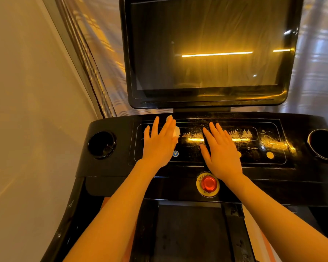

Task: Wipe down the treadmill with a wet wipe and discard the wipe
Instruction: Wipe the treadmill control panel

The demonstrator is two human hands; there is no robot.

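While both hands lie flat on the treadmill (110, 167) console, the wet wipe (175, 132) sits under the left hand (159, 142), its white edges showing past the fingertips at 12 o'clock and along the index-finger side at 3 o'clock; the left hand presses it with fingers straight and slightly spread, palm down, not curled round it; the right hand (222, 154) rests beside it at 3 o'clock, likewise flat with fingers extended, holding nothing, its palm just above the red emergency stop button (208, 183). As to handling, the wipe is judged light, soft and limp, probably damp and inclined to bunch or slide on the glossy panel; even pressure from the whole palm should keep it spread, and for lifting it a pinch at the exposed edge near the index finger seems the easiest hold. Streaks glinting on the panel at 3 o'clock of the right hand suggest moisture, though this cannot be confirmed; the dark screen (206, 50) stands at 12 o'clock, and cup holders (102, 145) flank the panel at 9 and 3 o'clock; no bin for discarding the wipe is in view.
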